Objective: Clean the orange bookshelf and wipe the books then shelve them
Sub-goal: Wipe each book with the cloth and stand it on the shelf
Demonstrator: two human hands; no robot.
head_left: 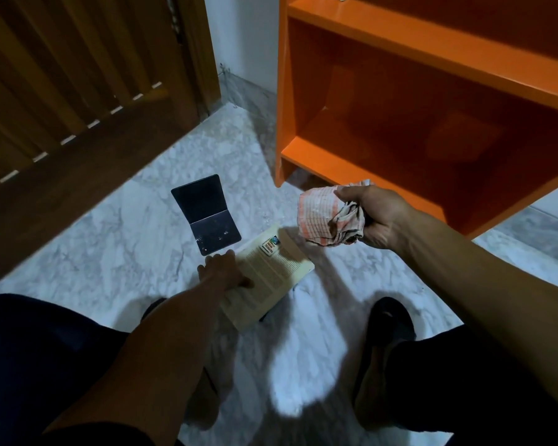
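**dustbunny42:** Book (268, 278) question. It's a cream paperback lying flat on the marble floor (116, 220), back cover up, just in front of the orange bookshelf's (432, 101) lower left corner. My left hand (223, 272) grips its near-left edge, thumb on the cover. My right hand (372, 217) is closed around a bunched checked cloth (326, 217), held above the floor beside the shelf's bottom board. How do I wipe it properly?

**shelfie_sam:** I'd lift it clear of the floor first, pinch it firmly by the spine side, then flatten that cloth out a bit; a tight wad only touches in spots. Matte paper covers scuff easily, so go light, spine toward open edge. The glossy shelf boards look bare, so it could go straight in. That dark folder thing (207, 214) propped open beside the book looks smooth; probably wipes easily.
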